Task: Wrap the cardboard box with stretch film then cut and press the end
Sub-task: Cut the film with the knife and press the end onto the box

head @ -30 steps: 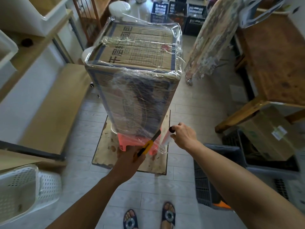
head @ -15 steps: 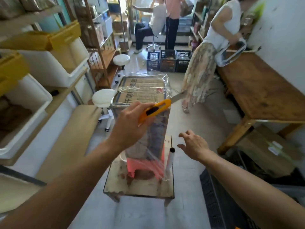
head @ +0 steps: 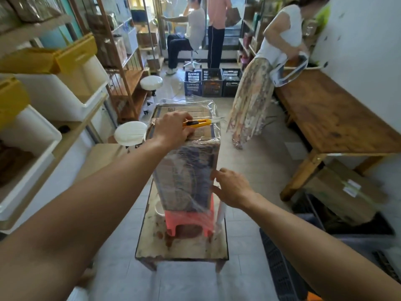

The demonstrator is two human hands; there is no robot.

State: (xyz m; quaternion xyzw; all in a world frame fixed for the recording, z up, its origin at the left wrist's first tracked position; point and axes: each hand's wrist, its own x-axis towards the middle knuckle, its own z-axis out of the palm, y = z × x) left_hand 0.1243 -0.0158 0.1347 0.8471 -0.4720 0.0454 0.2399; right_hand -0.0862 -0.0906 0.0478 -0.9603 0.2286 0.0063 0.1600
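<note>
A tall cardboard box covered in clear stretch film stands on a pink plastic stool, which sits on a low worn table. My left hand rests on the box's top and holds a yellow utility knife with its blade out to the right. My right hand is open, fingers spread, touching the box's right front edge over the film. The film roll stands upright beside the stool at the table's right edge, a strand of film still running from it to the stool.
Shelves with white and yellow bins line the left. Two white round stools stand behind the box. A wooden bench runs along the right, with boxes and dark crates below. A person in a long skirt stands close behind; two more people are farther back.
My left hand rose with the knife from the box's foot to its top. My right hand let go of the film roll and moved up onto the box's right edge. My view lifted.
</note>
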